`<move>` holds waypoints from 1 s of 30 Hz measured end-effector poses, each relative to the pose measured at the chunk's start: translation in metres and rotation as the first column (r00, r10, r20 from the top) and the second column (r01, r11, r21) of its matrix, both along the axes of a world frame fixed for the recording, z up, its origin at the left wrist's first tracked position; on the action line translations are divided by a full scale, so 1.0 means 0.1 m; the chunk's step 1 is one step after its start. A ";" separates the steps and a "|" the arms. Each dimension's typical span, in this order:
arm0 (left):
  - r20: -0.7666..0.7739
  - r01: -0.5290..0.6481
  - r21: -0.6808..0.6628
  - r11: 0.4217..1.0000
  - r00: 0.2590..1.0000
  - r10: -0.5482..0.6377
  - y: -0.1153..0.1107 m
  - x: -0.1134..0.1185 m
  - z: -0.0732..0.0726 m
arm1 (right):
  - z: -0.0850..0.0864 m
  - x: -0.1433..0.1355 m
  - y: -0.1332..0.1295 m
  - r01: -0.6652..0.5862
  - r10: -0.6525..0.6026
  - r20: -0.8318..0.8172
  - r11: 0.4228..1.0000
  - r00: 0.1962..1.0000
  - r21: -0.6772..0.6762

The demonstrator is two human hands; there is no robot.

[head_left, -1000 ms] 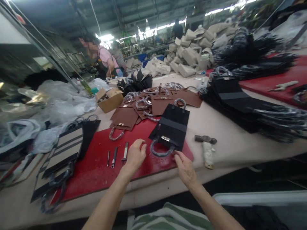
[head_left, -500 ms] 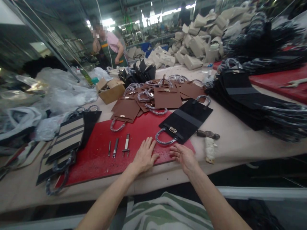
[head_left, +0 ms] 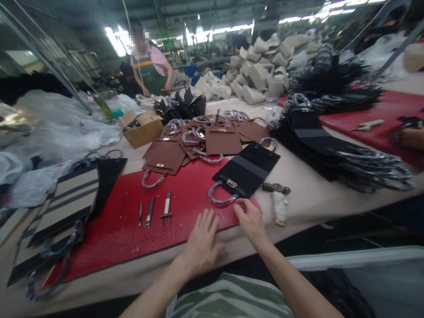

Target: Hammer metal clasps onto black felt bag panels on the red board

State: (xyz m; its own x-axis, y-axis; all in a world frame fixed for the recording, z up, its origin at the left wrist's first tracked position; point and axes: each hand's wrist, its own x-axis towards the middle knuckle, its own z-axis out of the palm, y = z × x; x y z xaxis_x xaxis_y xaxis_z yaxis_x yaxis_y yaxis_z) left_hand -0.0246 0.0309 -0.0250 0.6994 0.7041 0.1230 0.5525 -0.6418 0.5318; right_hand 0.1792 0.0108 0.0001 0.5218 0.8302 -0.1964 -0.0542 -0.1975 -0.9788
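Observation:
My left hand (head_left: 203, 240) is over the front edge of the red mat (head_left: 122, 229), fingers stretched out, slightly blurred and holding nothing visible. My right hand (head_left: 250, 221) has its fingers curled together near the mat's front right corner; whatever may be inside them is hidden. Just beyond its fingertips is the plastic-wrapped handle (head_left: 220, 201) of a black bag panel (head_left: 255, 161) with a metal clasp. To the right lies a hammer (head_left: 279, 203) with a wrapped handle. On the mat, left of my hands, are a pronged punch (head_left: 167, 205), a smaller forked punch (head_left: 150, 212) and a thin metal tool (head_left: 140, 214).
Brown bag panels (head_left: 223, 141) are piled behind the mat. Striped panels (head_left: 66, 198) overlap its left side. A stack of black panels (head_left: 311, 145) stands at right, a cardboard box (head_left: 142, 132) at back left. A co-worker (head_left: 152, 66) stands beyond the table. Another person's hand (head_left: 412, 138) shows at far right.
My left hand has drawn back toward me, to the mat's front edge. The fingers of my right hand have curled in. The view has turned right, and the co-worker stands more upright.

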 end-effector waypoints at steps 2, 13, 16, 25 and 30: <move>0.082 0.496 -0.088 0.864 0.868 -0.490 -0.33 0.08 -0.01 | 0.04 -0.01 0.05 -0.081 0.061 0.347 0.996 0.936 0.043; 0.342 -0.490 -0.358 0.795 0.723 0.600 0.16 -0.09 0.32 | 0.18 -0.33 0.08 -0.370 0.391 0.745 0.906 0.540 -0.207; 0.293 -0.476 -0.635 0.608 0.581 0.760 0.45 -0.18 0.29 | 0.14 -0.40 -0.36 -0.418 0.288 0.647 0.907 0.706 0.053; 0.329 0.275 -0.944 0.179 0.796 0.508 1.05 0.64 0.61 | -0.69 -0.47 -1.04 -0.657 0.236 0.787 0.706 0.569 0.264; 0.453 0.167 -0.848 0.504 0.723 0.522 0.98 0.87 0.79 | -0.57 -0.39 -1.09 -0.687 0.316 0.837 0.720 0.447 0.096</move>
